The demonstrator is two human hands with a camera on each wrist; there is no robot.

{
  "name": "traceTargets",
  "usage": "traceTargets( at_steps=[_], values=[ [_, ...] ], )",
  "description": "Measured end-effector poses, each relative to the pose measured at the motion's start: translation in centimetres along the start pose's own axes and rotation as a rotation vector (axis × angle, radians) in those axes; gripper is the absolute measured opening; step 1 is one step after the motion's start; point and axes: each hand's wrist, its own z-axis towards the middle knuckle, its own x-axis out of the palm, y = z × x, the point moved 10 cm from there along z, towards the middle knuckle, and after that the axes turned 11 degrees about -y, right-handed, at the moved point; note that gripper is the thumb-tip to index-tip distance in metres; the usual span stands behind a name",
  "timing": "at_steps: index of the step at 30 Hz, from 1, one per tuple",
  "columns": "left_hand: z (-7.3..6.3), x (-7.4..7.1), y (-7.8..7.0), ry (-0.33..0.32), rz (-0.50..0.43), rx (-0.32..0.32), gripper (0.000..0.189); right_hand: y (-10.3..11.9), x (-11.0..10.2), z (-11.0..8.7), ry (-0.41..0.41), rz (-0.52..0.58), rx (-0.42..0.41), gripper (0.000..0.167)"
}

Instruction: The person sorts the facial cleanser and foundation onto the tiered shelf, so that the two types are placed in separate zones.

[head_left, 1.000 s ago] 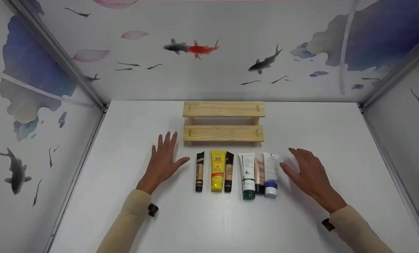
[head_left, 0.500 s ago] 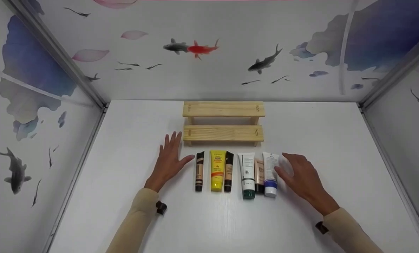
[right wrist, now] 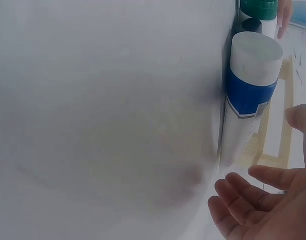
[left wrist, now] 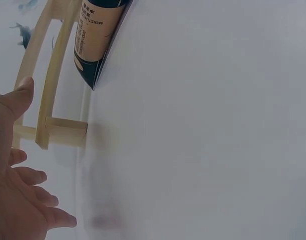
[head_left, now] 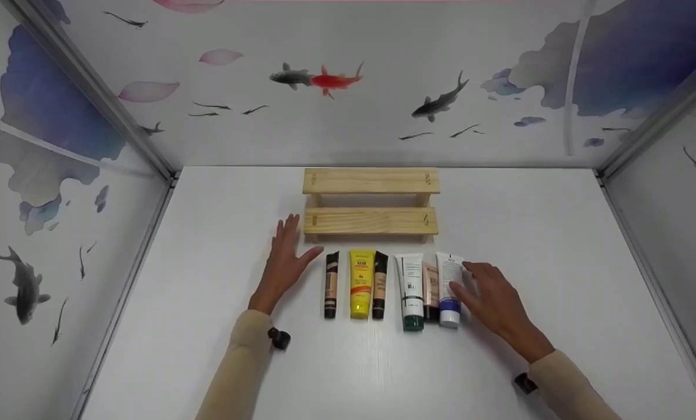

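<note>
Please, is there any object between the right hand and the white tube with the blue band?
Nothing visible stands between the right hand and the white tube with the blue band; the pinkish tube lies on its opposite side.

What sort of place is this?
Probably a small enclosed work booth: a white table, a fish-printed back wall with matching side walls, and what looks like metal framing at the corners.

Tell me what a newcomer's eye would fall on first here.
Probably the bright yellow tube, lying between two slim dark-and-tan tubes on the white table, in front of the wooden rack. Next would come the red fish pictured on the back wall, then the left hand and right hand at either end of the row of tubes.
</note>
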Motion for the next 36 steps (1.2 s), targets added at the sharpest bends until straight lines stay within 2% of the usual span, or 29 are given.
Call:
traceTargets(
  at_steps=[11,17,24,30,36],
  values=[
    [1.1,0.3,0.7,-0.059,-0.131,-0.036,0.094,-1.2,1.1,0.0,0.049,0.069,0.170,0.073],
    [1.4,0.4,1.0,-0.078,-0.185,-0.056,0.092,-1.4,1.4,-0.1,0.051,0.107,0.228,0.075],
    [2.1,0.3,0.7,-0.119,-0.230,0.014,0.086,-1.7,1.6,-0.5,0.051,0.120,0.275,0.073],
    [2.6,0.2,0.9,-0.172,-0.269,0.057,0.080,-1.8,1.8,-0.5,0.046,0.135,0.274,0.072],
    [2.9,1.1,1.2,-0.152,-0.263,0.074,0.085,-2.0,2.0,-0.5,0.039,0.138,0.268,0.070]
  ],
)
